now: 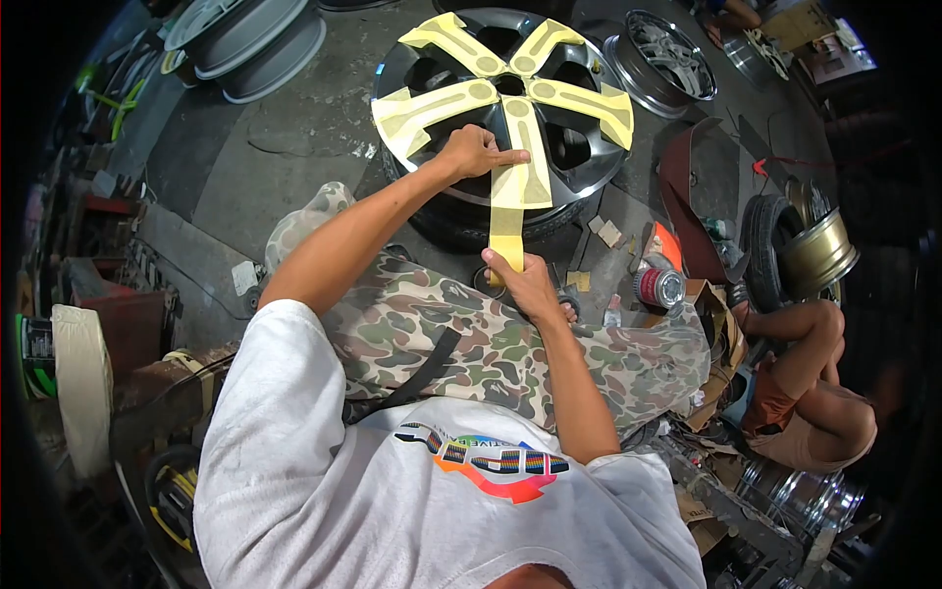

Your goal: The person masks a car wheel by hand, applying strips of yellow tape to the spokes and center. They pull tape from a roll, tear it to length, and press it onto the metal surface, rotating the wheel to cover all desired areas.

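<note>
Head view: left hand (477, 154) pointing, right hand (525, 282) pinching one tape (506, 225), five masked spokes (581, 101).

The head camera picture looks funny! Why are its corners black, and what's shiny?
In the head view, probably a very wide lens: the picture rounds off into black corners; also there, light glints on the glossy black wheel and the gold wheel rim; same view, the yellow tape looks fairly sharp, while the far right edge is too dark to make out.

Glossy, smooth metal wheel (510, 85), matt papery tape (506, 226), matt cloth trousers (442, 312) and shirt (432, 510)
</note>
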Demonstrator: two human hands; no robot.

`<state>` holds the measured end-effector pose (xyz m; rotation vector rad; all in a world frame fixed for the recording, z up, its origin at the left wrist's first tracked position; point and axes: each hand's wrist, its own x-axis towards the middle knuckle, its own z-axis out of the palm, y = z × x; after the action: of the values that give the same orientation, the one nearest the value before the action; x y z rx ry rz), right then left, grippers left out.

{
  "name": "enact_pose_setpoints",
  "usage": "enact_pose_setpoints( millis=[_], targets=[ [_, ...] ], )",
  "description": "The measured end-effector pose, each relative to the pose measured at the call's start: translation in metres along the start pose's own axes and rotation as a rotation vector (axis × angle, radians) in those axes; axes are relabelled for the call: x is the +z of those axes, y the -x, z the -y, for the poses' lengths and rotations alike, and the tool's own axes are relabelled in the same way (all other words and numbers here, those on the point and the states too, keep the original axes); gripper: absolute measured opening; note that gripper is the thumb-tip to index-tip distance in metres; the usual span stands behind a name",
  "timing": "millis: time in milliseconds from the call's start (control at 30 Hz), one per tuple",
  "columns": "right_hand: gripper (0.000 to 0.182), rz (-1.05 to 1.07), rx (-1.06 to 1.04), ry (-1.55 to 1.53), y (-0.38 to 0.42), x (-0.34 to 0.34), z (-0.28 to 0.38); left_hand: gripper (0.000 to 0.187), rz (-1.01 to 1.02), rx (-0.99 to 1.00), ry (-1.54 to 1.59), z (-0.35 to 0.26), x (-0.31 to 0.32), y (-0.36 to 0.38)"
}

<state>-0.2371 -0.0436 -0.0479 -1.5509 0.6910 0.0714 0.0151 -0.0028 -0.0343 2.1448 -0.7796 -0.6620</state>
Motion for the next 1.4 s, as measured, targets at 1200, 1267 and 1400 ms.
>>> enact_pose_setpoints(
  millis=[1200, 1267, 1400],
  targets=[
    [0.048, -0.156, 0.053, 0.984, -0.027, -0.127, -0.078, 0.087, 0.192, 0.369, -0.636, -0.014, -0.032, 0.034],
    [0.049, -0.186, -0.019, 0.982, -0.031, -0.115, -0.082, 0.085, 0.239, 0.343, -0.697, -0.017, -0.033, 0.03],
    [0.052, -0.042, 0.241, 0.428, -0.008, -0.091, -0.045, 0.075, 0.347, 0.251, -0.792, -0.03, -0.045, 0.029]
  ],
)
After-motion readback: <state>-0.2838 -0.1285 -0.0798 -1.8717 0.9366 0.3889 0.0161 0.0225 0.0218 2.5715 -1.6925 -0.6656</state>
